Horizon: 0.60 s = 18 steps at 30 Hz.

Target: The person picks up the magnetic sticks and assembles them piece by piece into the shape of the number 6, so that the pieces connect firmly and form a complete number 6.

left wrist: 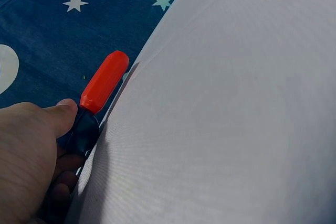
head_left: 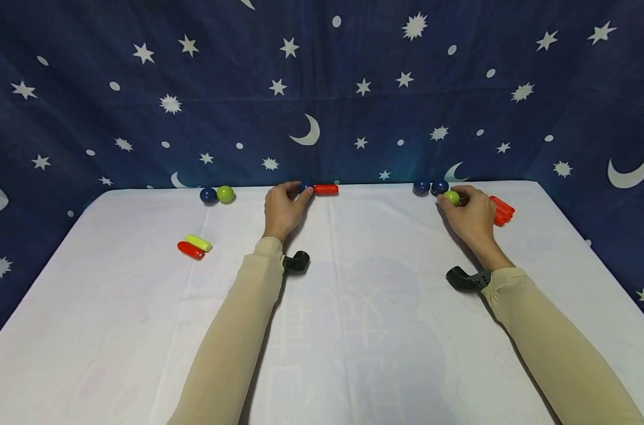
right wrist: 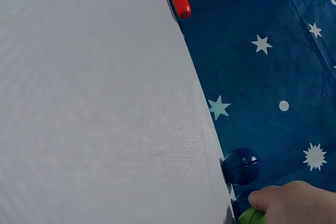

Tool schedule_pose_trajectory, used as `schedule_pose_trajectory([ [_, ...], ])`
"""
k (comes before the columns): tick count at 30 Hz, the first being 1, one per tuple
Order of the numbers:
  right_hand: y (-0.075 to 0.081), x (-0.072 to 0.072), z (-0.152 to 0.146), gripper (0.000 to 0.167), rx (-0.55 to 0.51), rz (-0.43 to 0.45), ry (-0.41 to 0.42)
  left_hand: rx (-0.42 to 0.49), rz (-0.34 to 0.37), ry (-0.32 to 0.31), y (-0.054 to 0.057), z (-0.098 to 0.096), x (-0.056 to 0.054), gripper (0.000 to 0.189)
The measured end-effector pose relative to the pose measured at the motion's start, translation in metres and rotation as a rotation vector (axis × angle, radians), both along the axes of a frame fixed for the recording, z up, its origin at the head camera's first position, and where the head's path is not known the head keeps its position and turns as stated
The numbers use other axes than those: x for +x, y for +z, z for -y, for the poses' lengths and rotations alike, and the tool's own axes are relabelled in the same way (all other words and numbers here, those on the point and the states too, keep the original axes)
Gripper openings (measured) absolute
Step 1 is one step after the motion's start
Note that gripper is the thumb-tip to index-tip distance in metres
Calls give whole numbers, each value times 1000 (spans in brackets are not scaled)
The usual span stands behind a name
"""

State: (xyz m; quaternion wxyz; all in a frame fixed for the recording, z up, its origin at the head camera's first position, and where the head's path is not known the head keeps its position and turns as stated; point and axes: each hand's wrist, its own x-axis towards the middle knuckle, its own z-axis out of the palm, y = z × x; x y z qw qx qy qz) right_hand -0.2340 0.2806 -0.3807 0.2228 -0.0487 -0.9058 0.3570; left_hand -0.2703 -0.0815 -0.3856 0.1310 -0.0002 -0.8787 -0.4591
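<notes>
blue ball [head_left: 304, 186] at twelve, green ball [head_left: 451, 197] at one o'clock: likely slick; our left hand [head_left: 281, 209] and right hand [head_left: 473, 218] pinch them; grip midway.

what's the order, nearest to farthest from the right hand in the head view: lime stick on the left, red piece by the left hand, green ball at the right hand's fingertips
1. Green ball: pinched by the right hand
2. Red piece: just right of the left hand
3. Lime stick: left of both hands
</notes>
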Motion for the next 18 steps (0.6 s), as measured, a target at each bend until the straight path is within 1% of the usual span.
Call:
schedule_pose_trajectory([
  [9, -2, 0, -1, 44, -15, 15, -4, 4, 3, -7, 0, 0, 0, 43],
  [18, -3, 0, -2, 45, -25, 27, -4, 5, 10, -2, 0, 0, 1, 42],
])
